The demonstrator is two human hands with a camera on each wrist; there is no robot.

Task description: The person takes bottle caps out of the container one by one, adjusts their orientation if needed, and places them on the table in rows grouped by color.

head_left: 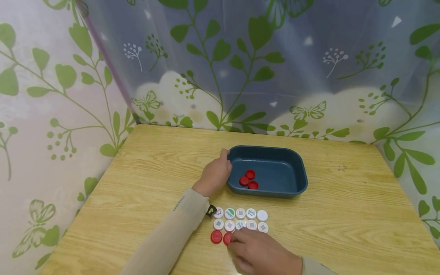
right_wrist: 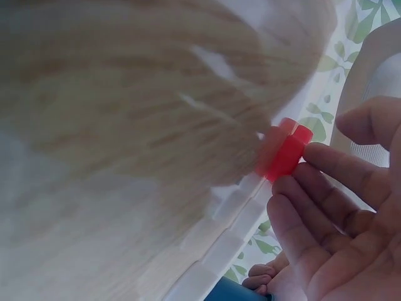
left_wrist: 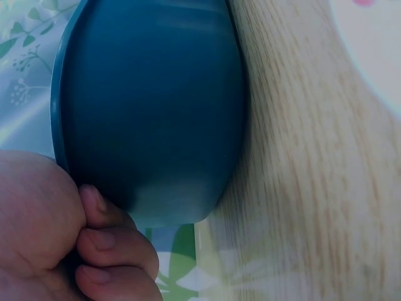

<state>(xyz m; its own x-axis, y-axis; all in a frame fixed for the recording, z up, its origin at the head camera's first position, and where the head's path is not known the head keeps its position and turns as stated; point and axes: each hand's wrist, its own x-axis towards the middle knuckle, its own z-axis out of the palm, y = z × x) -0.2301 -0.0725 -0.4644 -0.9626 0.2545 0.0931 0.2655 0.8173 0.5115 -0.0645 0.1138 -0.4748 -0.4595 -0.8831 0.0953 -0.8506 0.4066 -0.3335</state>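
A dark blue plastic basin (head_left: pixel 278 172) stands on the table with three red bottle caps (head_left: pixel 244 181) inside, near its left end. My left hand (head_left: pixel 215 172) grips the basin's left end at the rim; its curled fingers show against the wall in the left wrist view. In front of the basin, white bottle caps (head_left: pixel 240 213) lie in two rows, several with printed marks. Below them are red bottle caps (head_left: pixel 216 236). My right hand (head_left: pixel 256 250) touches the red cap (right_wrist: pixel 287 153) at the row's end with its fingertips, thumb apart from it.
The wooden table (head_left: pixel 165 156) runs back to a patterned curtain (head_left: pixel 220 68), which also hangs along the left and right sides. A black strap (head_left: pixel 211 211) on the left wrist sits close to the white caps.
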